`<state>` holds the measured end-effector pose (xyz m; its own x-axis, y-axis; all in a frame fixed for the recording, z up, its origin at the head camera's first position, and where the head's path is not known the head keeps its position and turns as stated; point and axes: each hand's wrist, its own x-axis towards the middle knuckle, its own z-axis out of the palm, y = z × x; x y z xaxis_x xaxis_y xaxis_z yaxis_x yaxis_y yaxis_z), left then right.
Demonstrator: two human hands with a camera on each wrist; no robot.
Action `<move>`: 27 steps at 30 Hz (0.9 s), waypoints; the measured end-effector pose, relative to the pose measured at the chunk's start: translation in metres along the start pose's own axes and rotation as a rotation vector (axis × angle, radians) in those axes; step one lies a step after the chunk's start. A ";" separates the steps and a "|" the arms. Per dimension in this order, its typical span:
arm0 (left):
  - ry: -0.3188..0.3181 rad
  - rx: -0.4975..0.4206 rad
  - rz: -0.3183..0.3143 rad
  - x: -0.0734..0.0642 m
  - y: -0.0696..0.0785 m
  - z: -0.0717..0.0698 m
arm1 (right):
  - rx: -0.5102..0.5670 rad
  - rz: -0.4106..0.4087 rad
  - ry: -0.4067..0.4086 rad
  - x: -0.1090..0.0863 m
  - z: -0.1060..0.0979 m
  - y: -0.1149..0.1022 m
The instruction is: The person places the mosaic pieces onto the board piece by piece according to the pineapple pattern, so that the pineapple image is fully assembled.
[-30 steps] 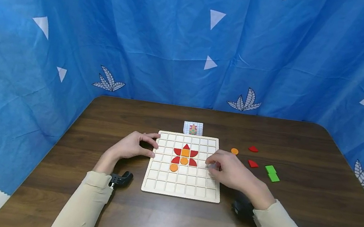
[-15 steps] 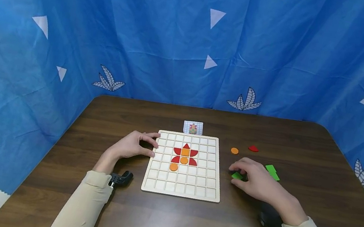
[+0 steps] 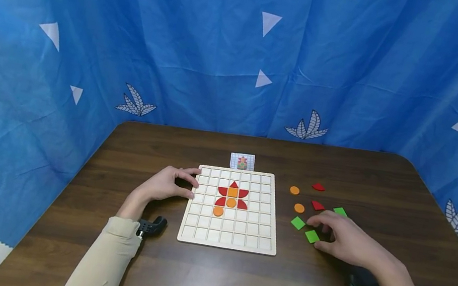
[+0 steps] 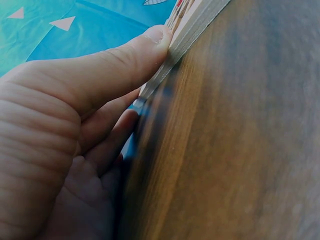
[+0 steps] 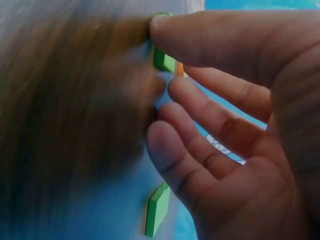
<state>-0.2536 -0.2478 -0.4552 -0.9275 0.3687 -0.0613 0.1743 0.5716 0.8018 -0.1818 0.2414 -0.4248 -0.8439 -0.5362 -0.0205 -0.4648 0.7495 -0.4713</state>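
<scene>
A white gridded board [image 3: 253, 230] lies on the table, bearing several red pieces, an orange square [image 3: 232, 192] and two orange discs [image 3: 218, 211]. At its left edge, my left hand [image 3: 164, 182] touches the rim with the thumb and fingertips spread along it; the left wrist view shows the thumb [image 4: 145, 47] against the board's side. My right hand [image 3: 350, 240] is low over the table right of the board, thumb and fingers apart. Its thumb is beside a green square tile [image 3: 311, 236]. Another green tile [image 3: 297, 222] lies nearer the board.
Two orange discs [image 3: 299, 208], two red petal-shaped pieces [image 3: 318, 187] and a partly hidden green tile [image 3: 340, 211] lie right of the board. Behind the board is a small printed pattern card [image 3: 242, 161]. A blue curtain [image 3: 207, 57] hangs beyond the table.
My right hand has moved from the board's right edge out to the right, uncovering an orange disc and two green tiles. The left hand stays at the board's edge.
</scene>
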 end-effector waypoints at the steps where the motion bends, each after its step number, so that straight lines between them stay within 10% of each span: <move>1: 0.000 0.000 0.001 0.000 0.000 0.000 | 0.005 0.004 -0.013 -0.001 -0.001 0.001; 27: 0.000 -0.008 -0.009 0.000 -0.002 0.000 | -0.041 -0.092 -0.053 0.001 -0.003 0.001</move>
<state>-0.2543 -0.2487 -0.4569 -0.9291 0.3634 -0.0689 0.1629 0.5694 0.8058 -0.1842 0.2427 -0.4233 -0.7822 -0.6225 -0.0258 -0.5513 0.7110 -0.4365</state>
